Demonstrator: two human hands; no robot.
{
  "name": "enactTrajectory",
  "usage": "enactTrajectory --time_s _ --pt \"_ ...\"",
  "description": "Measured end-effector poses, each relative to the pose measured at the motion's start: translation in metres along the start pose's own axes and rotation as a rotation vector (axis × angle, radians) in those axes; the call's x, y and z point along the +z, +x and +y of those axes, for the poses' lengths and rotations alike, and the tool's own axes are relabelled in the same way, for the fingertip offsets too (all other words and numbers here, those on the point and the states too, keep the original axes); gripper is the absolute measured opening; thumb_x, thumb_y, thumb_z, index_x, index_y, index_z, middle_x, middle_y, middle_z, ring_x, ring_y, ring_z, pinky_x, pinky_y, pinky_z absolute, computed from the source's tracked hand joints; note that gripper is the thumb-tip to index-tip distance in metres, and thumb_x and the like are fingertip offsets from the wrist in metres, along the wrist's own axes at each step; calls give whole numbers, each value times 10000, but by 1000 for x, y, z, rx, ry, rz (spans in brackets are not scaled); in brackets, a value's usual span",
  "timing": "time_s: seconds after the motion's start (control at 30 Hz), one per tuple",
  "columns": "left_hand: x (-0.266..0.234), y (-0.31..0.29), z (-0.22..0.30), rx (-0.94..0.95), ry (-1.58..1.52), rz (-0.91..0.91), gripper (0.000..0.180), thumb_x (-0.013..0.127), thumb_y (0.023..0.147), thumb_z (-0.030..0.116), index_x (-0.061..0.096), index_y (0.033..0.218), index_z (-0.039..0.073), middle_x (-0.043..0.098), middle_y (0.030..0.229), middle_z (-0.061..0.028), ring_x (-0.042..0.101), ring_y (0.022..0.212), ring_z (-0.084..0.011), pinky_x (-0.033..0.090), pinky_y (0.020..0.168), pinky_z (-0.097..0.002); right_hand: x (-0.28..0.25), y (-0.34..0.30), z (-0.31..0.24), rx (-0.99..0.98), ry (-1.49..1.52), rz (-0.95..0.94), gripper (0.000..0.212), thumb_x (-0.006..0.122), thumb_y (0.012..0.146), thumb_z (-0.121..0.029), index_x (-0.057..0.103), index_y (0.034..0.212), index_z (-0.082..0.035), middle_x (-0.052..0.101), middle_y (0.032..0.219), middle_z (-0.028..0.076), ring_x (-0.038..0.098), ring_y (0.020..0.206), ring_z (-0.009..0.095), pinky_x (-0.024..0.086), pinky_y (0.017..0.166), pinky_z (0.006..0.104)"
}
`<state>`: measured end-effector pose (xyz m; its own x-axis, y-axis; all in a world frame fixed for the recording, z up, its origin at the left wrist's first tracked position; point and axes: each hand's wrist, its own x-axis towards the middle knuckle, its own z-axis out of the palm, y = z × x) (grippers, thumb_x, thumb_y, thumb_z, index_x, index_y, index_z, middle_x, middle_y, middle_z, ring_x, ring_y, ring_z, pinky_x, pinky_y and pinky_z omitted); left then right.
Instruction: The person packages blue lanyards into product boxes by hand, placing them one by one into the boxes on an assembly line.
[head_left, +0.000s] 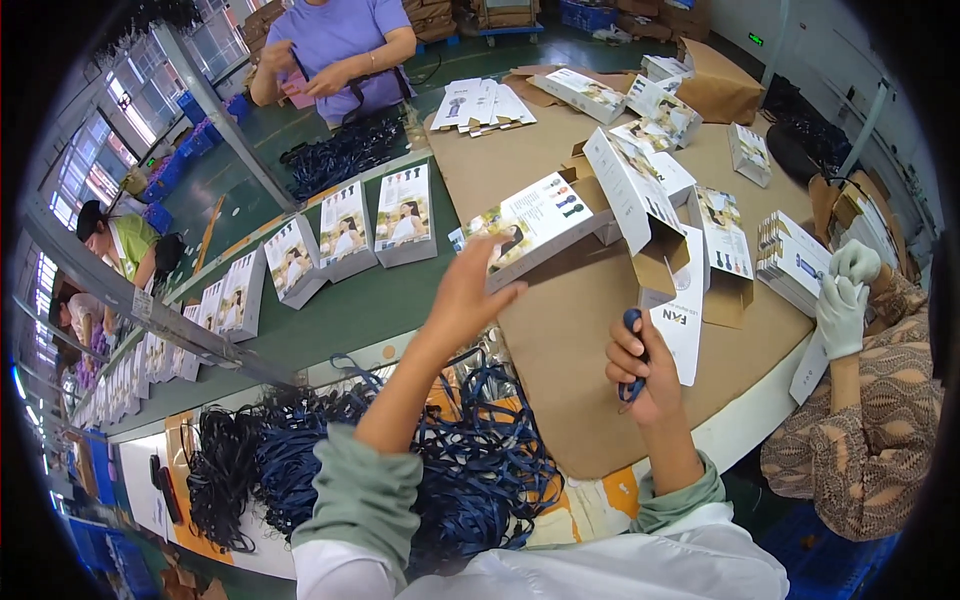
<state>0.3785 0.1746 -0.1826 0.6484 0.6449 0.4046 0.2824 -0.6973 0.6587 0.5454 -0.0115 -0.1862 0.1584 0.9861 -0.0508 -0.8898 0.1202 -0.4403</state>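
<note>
My right hand [648, 370] is closed around a bundled dark blue lanyard [632, 345], part of it hidden by the fingers. My left hand [465, 300] has its fingers stretched and thumb apart, at the left end of a printed white box [540, 225]; whether it touches the box I cannot tell. Just above my right hand a white carton with open brown flaps [640, 200] stands tilted, and a flat white panel [686, 320] lies beside it. Below my left forearm spreads a tangled heap of navy lanyards [460, 450].
Upright boxes [404, 212] line the green belt [390, 295] on the left. A co-worker's gloved hands [842, 310] are by stacked flat cartons [790, 250] at the right. Across the table stands a person in purple [340, 50]. A metal post [170, 325] crosses the left.
</note>
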Motion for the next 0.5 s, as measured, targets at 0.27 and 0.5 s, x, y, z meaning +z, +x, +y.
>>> enactTrajectory --time_s 0.27,0.5 --pt "32 63 -69 -121 328 -218 1047 806 495 423 297 1364 136 431 1259 -151 393 1189 -365 304 911 -596 -8 -8 -1 211 -45 90 326 355 964 -327 494 953 -32 439 698 -13 311 462 27 285 419 170" --pt "1 -8 -29 -107 360 -61 865 769 513 327 426 1287 153 438 1251 -134 414 1158 -330 315 943 -453 39 33 -77 -365 -1514 -141 216 504 907 -172 605 975 6 505 689 -21 434 578 27 329 492 182"
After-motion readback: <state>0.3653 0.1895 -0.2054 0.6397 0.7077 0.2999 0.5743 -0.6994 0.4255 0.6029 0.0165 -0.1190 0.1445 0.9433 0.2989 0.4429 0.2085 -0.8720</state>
